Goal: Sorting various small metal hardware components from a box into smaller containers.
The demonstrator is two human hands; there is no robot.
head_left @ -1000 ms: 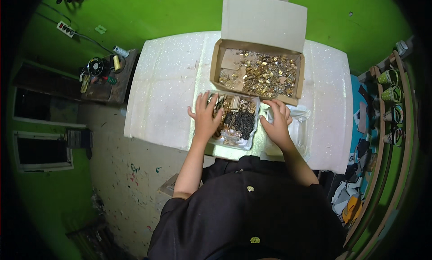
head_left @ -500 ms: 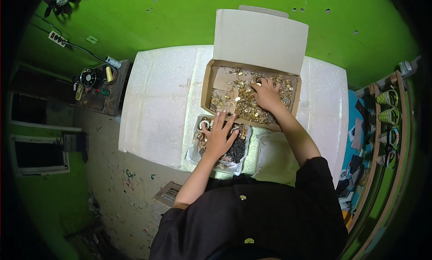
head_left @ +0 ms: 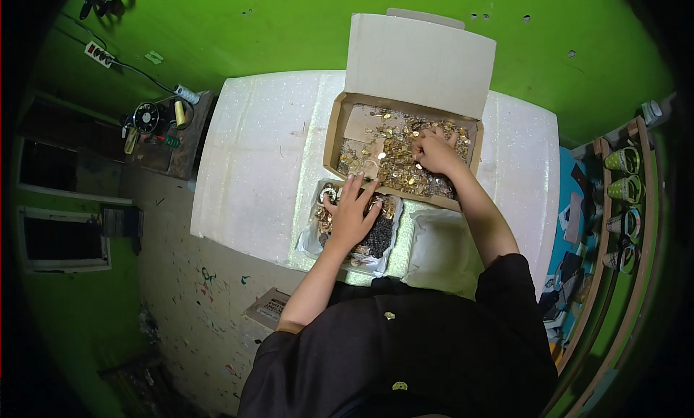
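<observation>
One dark shirt (head_left: 405, 353) is filling the foreground. Just beyond, a white-lined tray (head_left: 309, 241) is holding black beads (head_left: 379, 239); to its right, a pale tray (head_left: 437, 248) is lying on the white tabletop (head_left: 249, 165). The left hand (head_left: 350, 219) is extending over the white-lined tray, its fingers spreading apart and released, the tips pointing toward an open cardboard box (head_left: 332, 136). Farther off, this box is holding many small gold-toned pieces (head_left: 405, 176). The right hand (head_left: 436, 152) is reaching among them, its fingers curling downward; whether they are grasping any cannot be told. Behind, the lid (head_left: 419, 64) is standing raised before a green wall (head_left: 564, 27).
</observation>
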